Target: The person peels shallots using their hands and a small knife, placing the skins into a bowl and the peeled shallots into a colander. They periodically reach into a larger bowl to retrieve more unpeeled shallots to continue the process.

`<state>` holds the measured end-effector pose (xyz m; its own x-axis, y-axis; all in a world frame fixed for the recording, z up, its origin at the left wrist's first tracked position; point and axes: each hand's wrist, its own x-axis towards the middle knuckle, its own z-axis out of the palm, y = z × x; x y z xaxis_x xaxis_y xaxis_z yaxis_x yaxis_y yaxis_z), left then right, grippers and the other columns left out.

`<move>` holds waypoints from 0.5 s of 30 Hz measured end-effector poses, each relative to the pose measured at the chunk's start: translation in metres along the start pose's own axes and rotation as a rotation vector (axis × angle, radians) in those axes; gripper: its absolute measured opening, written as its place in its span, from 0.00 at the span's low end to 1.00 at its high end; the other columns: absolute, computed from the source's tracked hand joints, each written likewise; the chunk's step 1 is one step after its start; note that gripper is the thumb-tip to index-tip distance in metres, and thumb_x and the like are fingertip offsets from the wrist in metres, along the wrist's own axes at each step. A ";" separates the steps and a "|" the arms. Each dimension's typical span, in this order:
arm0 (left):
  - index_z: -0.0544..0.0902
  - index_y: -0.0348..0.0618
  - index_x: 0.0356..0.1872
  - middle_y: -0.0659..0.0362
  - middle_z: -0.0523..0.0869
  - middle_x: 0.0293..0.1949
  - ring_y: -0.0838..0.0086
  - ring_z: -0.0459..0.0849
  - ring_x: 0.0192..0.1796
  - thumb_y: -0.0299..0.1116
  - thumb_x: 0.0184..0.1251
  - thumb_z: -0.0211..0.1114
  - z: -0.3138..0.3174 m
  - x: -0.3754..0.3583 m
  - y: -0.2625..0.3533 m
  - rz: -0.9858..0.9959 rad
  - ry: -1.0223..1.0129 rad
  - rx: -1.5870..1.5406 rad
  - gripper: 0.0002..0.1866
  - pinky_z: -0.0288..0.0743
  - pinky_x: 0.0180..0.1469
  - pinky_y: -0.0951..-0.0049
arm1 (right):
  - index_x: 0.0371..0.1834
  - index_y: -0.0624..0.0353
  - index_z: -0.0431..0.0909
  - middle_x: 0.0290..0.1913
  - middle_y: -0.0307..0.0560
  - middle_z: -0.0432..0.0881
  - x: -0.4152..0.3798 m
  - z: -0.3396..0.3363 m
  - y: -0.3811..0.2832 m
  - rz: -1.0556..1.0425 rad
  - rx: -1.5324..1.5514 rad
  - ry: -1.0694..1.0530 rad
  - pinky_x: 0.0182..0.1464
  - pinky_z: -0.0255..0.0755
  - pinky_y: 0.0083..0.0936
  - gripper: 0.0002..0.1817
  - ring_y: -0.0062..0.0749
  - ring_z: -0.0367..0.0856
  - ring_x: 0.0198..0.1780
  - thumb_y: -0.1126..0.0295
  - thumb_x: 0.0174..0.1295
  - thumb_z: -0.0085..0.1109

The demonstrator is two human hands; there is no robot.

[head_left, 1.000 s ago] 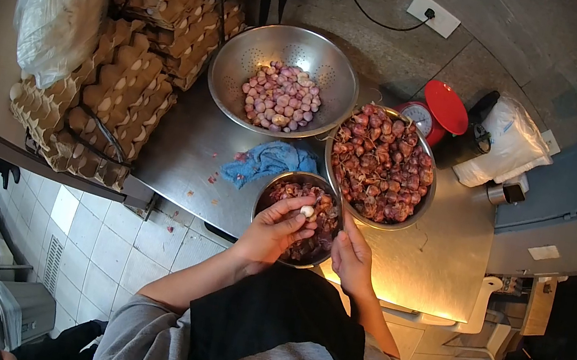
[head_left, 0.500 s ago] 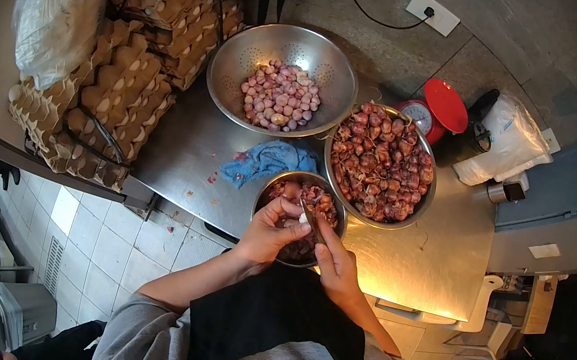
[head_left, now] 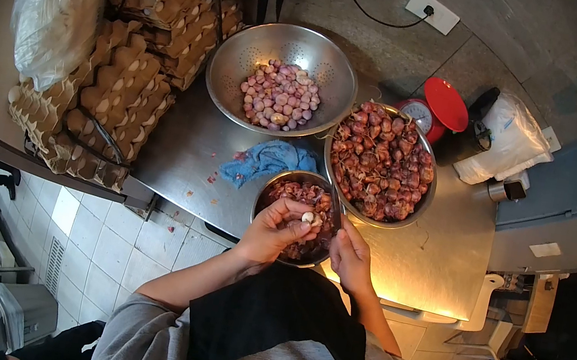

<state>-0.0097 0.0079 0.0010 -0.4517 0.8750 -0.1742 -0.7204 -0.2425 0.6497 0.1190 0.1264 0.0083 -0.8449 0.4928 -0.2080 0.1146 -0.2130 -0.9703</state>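
Note:
Over the small metal bowl [head_left: 262, 202], my left hand [head_left: 273, 232] pinches a pale peeled shallot [head_left: 309, 218] between its fingers. My right hand [head_left: 354, 260] is closed around a knife [head_left: 336, 202], its blade pointing up and away beside the bowl's right rim. Reddish skins and pieces lie inside that bowl. Behind and to the right, a larger bowl holds many unpeeled red shallots [head_left: 382, 165]. Peeled pinkish shallots [head_left: 281, 95] lie in a metal colander [head_left: 227, 70] at the back.
A crumpled blue cloth [head_left: 269, 161] lies on the steel table [head_left: 443, 259]. Egg trays [head_left: 121, 83] and a plastic bag [head_left: 56, 15] are stacked at left. A red scale [head_left: 444, 105], a dark container and plastic-wrapped items [head_left: 509, 140] stand at back right.
My right hand has moved right, away from my left hand, and the knife has come off the shallot and turned upward. My left hand has stayed over the bowl, with the pale shallot more visible.

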 end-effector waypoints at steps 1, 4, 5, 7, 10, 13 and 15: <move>0.71 0.40 0.47 0.56 0.79 0.42 0.73 0.80 0.44 0.22 0.62 0.57 0.001 0.000 0.001 -0.011 0.004 -0.001 0.12 0.74 0.49 0.74 | 0.67 0.57 0.54 0.16 0.30 0.58 0.000 0.002 -0.005 -0.023 -0.023 0.007 0.18 0.50 0.10 0.23 0.12 0.55 0.16 0.66 0.69 0.38; 0.69 0.41 0.49 0.56 0.78 0.43 0.73 0.79 0.44 0.22 0.62 0.56 0.001 0.000 0.001 -0.011 0.016 -0.017 0.14 0.74 0.50 0.73 | 0.68 0.56 0.53 0.18 0.30 0.59 -0.003 0.002 -0.013 -0.051 -0.065 -0.045 0.20 0.52 0.09 0.24 0.12 0.56 0.18 0.66 0.69 0.39; 0.68 0.41 0.50 0.56 0.77 0.43 0.73 0.79 0.44 0.22 0.62 0.56 0.000 0.001 0.001 -0.006 0.019 -0.025 0.15 0.74 0.50 0.73 | 0.68 0.55 0.52 0.20 0.29 0.60 -0.005 0.001 -0.013 -0.053 -0.073 -0.074 0.21 0.53 0.09 0.24 0.12 0.56 0.19 0.67 0.69 0.39; 0.68 0.42 0.50 0.57 0.78 0.44 0.71 0.79 0.45 0.21 0.62 0.56 -0.001 0.002 -0.002 0.012 0.028 -0.021 0.16 0.74 0.50 0.70 | 0.68 0.56 0.53 0.21 0.29 0.60 -0.009 0.001 -0.007 -0.018 0.028 -0.129 0.22 0.52 0.09 0.24 0.12 0.56 0.19 0.67 0.69 0.39; 0.67 0.43 0.49 0.57 0.78 0.44 0.70 0.79 0.45 0.21 0.61 0.57 -0.002 0.004 -0.005 0.049 0.041 0.006 0.16 0.74 0.50 0.69 | 0.67 0.57 0.54 0.22 0.29 0.61 -0.013 0.010 -0.008 -0.022 0.033 -0.153 0.22 0.52 0.09 0.24 0.11 0.56 0.20 0.67 0.68 0.40; 0.68 0.42 0.48 0.56 0.77 0.44 0.70 0.79 0.45 0.21 0.61 0.57 -0.006 0.004 -0.007 0.066 0.029 0.047 0.15 0.74 0.50 0.69 | 0.66 0.56 0.56 0.22 0.29 0.61 -0.011 0.012 -0.007 -0.044 -0.106 -0.110 0.23 0.52 0.09 0.23 0.11 0.56 0.20 0.67 0.68 0.40; 0.68 0.42 0.48 0.56 0.77 0.44 0.69 0.79 0.45 0.22 0.61 0.57 -0.007 0.004 -0.007 0.062 0.022 0.057 0.15 0.74 0.50 0.69 | 0.66 0.55 0.57 0.23 0.29 0.62 -0.007 0.009 0.000 -0.033 -0.120 -0.071 0.23 0.51 0.09 0.23 0.11 0.56 0.21 0.67 0.68 0.41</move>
<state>-0.0101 0.0105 -0.0092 -0.5063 0.8495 -0.1485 -0.6601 -0.2710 0.7005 0.1198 0.1154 0.0111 -0.8837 0.4357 -0.1710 0.1447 -0.0932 -0.9851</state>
